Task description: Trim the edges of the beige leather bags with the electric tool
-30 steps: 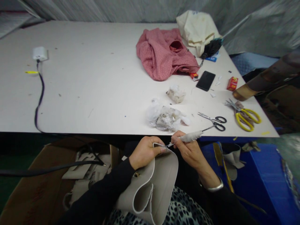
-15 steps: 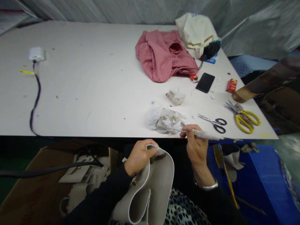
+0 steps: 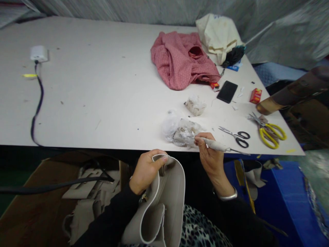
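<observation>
Grey bag piece (image 3: 169,192): a curved panel of pale, stiff material, standing on the person's lap below the table edge, with its top rim turned up towards the camera.
Left hand (image 3: 146,169): closed on that rim, thumb on top and fingers curled behind, holding the piece upright.
Right hand (image 3: 210,157): raised off the piece to the table edge, thumb and forefinger pinched shut on a thin tool.
Tool (image 3: 217,145): handle wrapped in white. Its front end points at the crumpled wad, and a bare metal tail points towards the black scissors.
Crumpled wad (image 3: 181,132): stained plastic or paper just beside the fingertips. Whether the tip touches it cannot be told.
Step in hand: apparently the tool tip is being tended at the wad while the piece waits.
Next move calls for: a steady rim and a fine, low approach of the tip.
Table (image 3: 102,103): black scissors (image 3: 235,134) and yellow scissors (image 3: 269,130) lie to the right. A phone (image 3: 227,91) and a pink cloth (image 3: 182,60) lie further back.
</observation>
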A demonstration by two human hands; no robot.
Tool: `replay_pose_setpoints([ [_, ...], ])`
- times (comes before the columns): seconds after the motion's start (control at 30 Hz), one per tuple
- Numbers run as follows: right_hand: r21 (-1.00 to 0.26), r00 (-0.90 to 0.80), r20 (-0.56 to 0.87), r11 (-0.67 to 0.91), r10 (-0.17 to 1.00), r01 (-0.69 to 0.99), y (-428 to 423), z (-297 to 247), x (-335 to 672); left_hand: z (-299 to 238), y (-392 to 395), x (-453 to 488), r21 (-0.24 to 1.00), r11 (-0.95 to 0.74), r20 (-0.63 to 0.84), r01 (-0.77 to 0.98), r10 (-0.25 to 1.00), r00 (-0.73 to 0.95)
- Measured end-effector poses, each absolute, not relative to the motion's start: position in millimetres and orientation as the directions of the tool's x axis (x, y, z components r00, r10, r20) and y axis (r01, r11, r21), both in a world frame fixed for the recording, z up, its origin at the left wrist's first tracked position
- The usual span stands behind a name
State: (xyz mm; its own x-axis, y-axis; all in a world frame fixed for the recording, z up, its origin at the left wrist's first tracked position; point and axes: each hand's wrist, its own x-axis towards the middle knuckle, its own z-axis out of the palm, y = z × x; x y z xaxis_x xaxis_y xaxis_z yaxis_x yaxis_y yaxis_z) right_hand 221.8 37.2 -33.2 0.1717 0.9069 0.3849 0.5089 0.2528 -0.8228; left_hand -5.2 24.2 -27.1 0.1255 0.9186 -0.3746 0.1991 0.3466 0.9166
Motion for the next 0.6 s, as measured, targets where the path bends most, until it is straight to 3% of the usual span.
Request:
replay_pose_setpoints([
  [0.23, -0.606, -0.012, 0.473, 0.336, 0.881, 0.721, 47, -26, 221, -28, 24, -9, 0.898, 0.428, -0.439, 0.102, 0.886, 0.146],
  [0.37, -0.684, 0.02, 0.426, 0.308, 0.905, 0.662, 47, -27, 222, -26, 24, -7, 0.884, 0.466, -0.466, 0.04, 0.869, 0.168],
  [0.5, -0.652, 0.061, 0.491, 0.32, 0.869, 0.688, 36, -17, 220, -27, 25, -5, 0.874, 0.486, -0.48, 0.018, 0.857, 0.187],
  [0.6, -0.774, 0.186, 0.467, 0.297, 0.865, 0.56, 22, -9, 215, -26, 25, -4, 0.852, 0.522, -0.515, 0.026, 0.831, 0.211],
])
